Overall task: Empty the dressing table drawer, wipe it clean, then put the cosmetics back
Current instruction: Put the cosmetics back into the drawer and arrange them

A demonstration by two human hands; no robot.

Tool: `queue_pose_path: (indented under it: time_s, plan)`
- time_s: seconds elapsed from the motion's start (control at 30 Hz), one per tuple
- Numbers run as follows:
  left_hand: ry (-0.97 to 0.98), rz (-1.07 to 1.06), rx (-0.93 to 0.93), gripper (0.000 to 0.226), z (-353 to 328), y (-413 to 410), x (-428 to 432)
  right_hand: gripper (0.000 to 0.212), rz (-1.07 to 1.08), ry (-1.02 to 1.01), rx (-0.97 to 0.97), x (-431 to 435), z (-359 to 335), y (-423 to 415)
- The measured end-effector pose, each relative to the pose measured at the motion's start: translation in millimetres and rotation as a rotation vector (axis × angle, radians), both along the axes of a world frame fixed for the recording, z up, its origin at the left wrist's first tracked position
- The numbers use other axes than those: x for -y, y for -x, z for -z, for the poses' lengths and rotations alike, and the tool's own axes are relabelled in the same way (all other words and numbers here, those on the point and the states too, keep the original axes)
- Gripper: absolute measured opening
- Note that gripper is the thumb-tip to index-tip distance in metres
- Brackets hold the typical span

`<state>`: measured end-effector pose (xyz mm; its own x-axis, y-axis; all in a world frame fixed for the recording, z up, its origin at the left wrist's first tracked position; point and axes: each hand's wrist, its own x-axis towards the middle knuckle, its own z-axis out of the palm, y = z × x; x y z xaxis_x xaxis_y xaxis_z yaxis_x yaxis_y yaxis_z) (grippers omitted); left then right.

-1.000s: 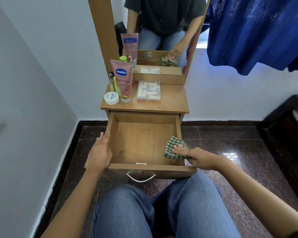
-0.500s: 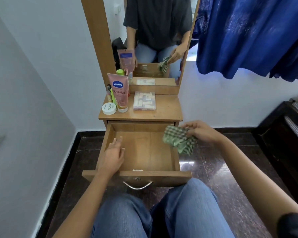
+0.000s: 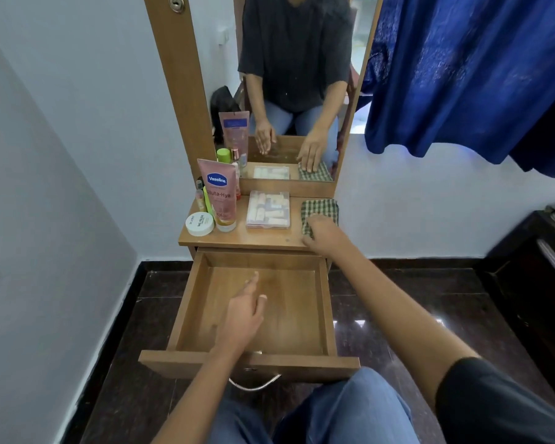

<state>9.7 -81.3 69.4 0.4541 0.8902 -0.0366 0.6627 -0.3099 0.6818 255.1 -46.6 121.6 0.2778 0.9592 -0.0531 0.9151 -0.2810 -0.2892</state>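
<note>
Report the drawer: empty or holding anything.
Empty: the drawer shows only bare wood inside. The left hand over it holds nothing; the Vaseline tube stands on the tabletop.

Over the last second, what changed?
The right hand carried the cloth out of the drawer, up onto the right end of the tabletop, and now rests flat on it. The left hand left the drawer's left wall and hovers over its middle, open. Drawer open and empty; tube, jar, box unmoved.

Drawer pulled out, centre frame. Left hand hovers over its floor, fingers loosely extended, holding nothing. Right hand rests flat on checked cloth at right end of table top. Left of cloth: clear case, Vaseline tube, white jar
</note>
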Motion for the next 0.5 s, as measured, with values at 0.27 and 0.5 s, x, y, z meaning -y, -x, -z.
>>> queue_pose_path:
  time_s: [0.27,0.5]
  plan:
    - [-0.082,0.006,0.122,0.051,-7,-19,-12,0.052,0.003,-0.088,0.113,3,38,-13]
    - [-0.146,-0.009,0.156,0.053,-26,-50,-53,0.051,0.017,-0.063,0.051,-23,29,-26]
